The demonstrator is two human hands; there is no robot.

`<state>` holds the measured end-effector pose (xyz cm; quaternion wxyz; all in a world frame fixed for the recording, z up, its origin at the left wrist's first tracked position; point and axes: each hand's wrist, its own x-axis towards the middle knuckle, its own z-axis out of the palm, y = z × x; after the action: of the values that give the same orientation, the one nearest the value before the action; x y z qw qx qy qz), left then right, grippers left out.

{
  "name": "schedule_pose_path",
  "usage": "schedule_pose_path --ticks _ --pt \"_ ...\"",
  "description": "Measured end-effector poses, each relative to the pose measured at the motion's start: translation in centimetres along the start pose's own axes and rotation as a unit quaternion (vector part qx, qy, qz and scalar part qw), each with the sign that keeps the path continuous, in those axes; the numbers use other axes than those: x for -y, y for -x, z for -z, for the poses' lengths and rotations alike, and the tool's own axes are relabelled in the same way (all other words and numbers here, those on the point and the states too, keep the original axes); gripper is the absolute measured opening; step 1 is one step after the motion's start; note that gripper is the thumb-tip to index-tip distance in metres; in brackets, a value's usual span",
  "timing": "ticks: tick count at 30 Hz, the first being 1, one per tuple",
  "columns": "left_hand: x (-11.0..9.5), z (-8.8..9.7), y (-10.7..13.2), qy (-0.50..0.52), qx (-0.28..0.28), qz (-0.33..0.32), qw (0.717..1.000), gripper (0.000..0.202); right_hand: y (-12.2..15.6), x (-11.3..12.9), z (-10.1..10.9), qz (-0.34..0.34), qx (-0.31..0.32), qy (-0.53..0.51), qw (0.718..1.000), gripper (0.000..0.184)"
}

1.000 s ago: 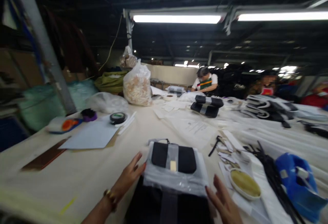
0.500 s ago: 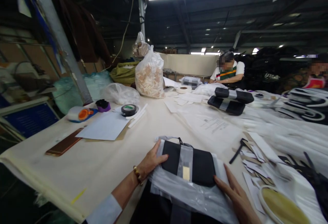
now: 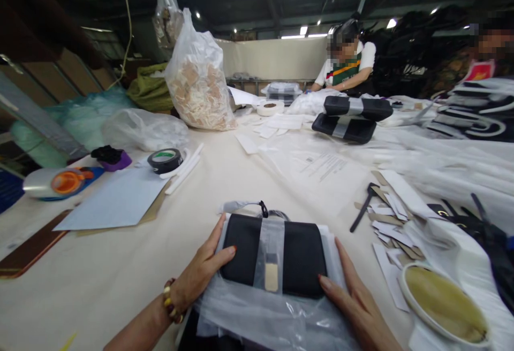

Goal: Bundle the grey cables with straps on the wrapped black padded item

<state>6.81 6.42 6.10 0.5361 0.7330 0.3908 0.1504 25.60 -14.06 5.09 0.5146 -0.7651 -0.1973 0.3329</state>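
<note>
Left hand (image 3: 198, 279), right hand (image 3: 353, 305) spread, pressed against opposite sides of black bag (image 3: 249, 249); bag on plastic film (image 3: 277, 316) at table (image 3: 100, 265) edge. Risk: slick film lets bag slide from open hold; loose film may snag, tear.

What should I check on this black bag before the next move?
1. Left hand and right hand both on the sides of the flat black rectangular bag: ok.
2. Clear plastic sheet around the bag's near side: ok.
3. Translucent band across the bag, small beige label on it: ok.
4. Small black cord loop at the bag's far edge: cannot tell if fastened.
5. White-rimmed round dish of yellow material apart from the right hand: ok.
</note>
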Motion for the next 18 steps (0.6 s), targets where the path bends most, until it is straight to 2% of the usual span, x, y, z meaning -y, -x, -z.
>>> schedule_pose_path --ticks 7,12,18 --pt "0.0 0.0 0.0 0.004 -0.003 0.013 1.000 0.088 -1.6 -1.4 0.1 -0.004 0.079 -0.020 0.997 0.102" --pt "0.1 -0.2 -0.4 0.015 0.001 0.000 1.000 0.093 -1.9 -1.7 -0.3 -0.006 0.048 -0.022 0.999 0.107" --pt "0.8 -0.4 -1.2 0.052 0.006 -0.014 0.999 0.092 -1.3 -0.3 -0.1 -0.004 0.051 -0.027 0.998 0.099"
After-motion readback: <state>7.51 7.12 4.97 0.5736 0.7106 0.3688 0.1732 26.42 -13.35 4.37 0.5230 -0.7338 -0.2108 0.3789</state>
